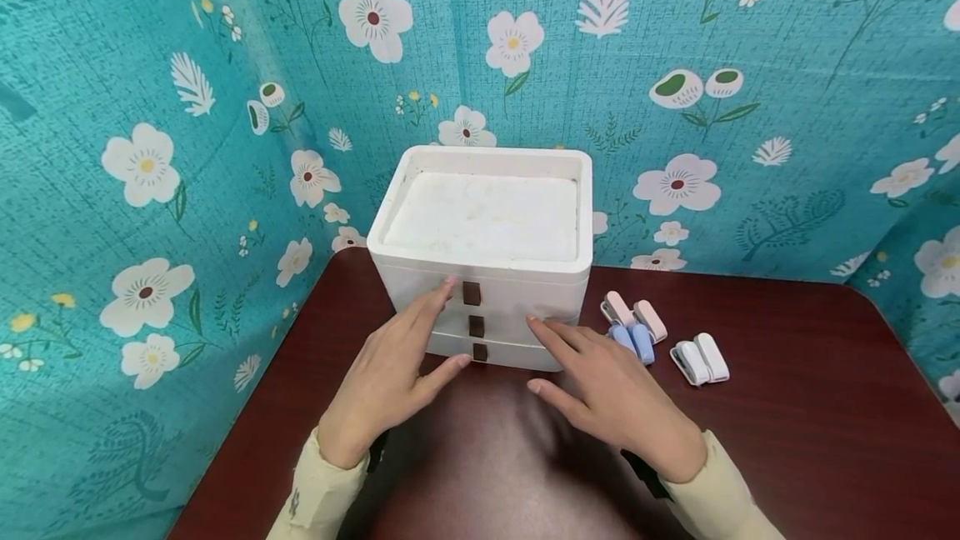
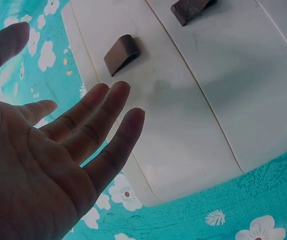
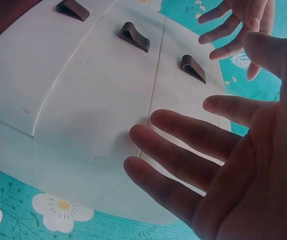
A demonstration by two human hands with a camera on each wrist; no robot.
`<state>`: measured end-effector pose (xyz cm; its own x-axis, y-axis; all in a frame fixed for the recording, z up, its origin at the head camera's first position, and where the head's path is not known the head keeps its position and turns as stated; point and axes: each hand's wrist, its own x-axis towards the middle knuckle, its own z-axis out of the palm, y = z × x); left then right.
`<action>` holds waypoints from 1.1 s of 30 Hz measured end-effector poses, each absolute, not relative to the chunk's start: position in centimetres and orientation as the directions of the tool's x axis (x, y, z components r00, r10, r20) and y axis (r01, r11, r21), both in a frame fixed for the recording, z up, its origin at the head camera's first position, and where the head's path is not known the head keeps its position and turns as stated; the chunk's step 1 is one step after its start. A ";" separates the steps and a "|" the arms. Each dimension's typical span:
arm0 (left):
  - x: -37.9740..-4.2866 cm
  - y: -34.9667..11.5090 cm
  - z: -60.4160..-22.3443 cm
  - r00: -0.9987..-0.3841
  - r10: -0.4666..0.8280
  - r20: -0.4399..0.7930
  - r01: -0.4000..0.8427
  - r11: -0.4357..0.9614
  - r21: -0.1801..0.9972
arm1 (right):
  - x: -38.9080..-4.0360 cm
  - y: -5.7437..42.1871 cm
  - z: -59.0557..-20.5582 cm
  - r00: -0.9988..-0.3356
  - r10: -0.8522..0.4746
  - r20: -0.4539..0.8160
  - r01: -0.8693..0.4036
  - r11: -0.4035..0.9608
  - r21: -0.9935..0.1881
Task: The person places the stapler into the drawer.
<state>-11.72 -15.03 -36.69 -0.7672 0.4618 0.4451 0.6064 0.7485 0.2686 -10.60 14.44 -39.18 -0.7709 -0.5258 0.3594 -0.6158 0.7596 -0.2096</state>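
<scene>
**Left hand and right hand frame a white plastic three-drawer box**

You have the box near the middle of the head view, on a dark red-brown, glossy worktop. Taking the box as your clock centre, your left hand sits between 7 and 8 o'clock and your right between 4 and 5. The fingers of both are extended and spread apart, gripping nothing; you have fingertips close to the drawer fronts, but contact can't be told. Three small brown folded tabs run down the front between your hands, the left fingertips just beside the top one.

Around 4 o'clock, mind the small plastic clips: a pale pink pair beside the box, a light blue pair touching or nearly touching it, and a white pair farther out. In the head view, your right hand overlaps the blue pair's edge. Teal flower-printed cloth walls you in behind the box at 12 o'clock and along 9 o'clock.
</scene>
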 end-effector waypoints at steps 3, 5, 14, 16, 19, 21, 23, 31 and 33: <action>-11.8 -15.3 -36.7 -0.763 0.453 0.461 0.605 0.751 0.264 | -10.8 14.3 -39.3 -0.763 -0.528 0.373 -0.624 0.751 -0.215; -11.8 -15.4 -36.6 -0.757 0.452 0.472 0.609 0.750 0.259 | -10.9 14.2 -39.3 -0.755 -0.531 0.385 -0.633 0.743 -0.217; -12.1 -16.2 -36.5 -0.752 0.427 0.501 0.598 0.763 0.247 | -11.4 13.7 -39.4 -0.733 -0.544 0.409 -0.655 0.726 -0.209; -12.1 -16.4 -36.5 -0.756 0.420 0.502 0.591 0.768 0.247 | -11.4 13.5 -39.4 -0.728 -0.539 0.424 -0.657 0.725 -0.207; -12.2 -16.6 -36.4 -0.757 0.411 0.507 0.585 0.772 0.247 | -11.5 13.3 -39.3 -0.728 -0.527 0.439 -0.653 0.728 -0.209; -12.2 -16.7 -36.3 -0.755 0.407 0.514 0.584 0.773 0.246 | -11.5 13.2 -39.3 -0.732 -0.520 0.441 -0.648 0.731 -0.214; -12.3 -16.8 -36.3 -0.751 0.404 0.522 0.586 0.772 0.246 | -11.6 13.1 -39.2 -0.735 -0.515 0.441 -0.645 0.732 -0.219; -12.7 -17.4 -36.2 -0.765 0.369 0.528 0.561 0.784 0.265 | -11.9 12.9 -39.3 -0.742 -0.514 0.430 -0.641 0.732 -0.231; -12.8 -17.6 -36.2 -0.771 0.358 0.527 0.552 0.789 0.271 | -12.0 12.8 -39.4 -0.738 -0.516 0.434 -0.644 0.730 -0.228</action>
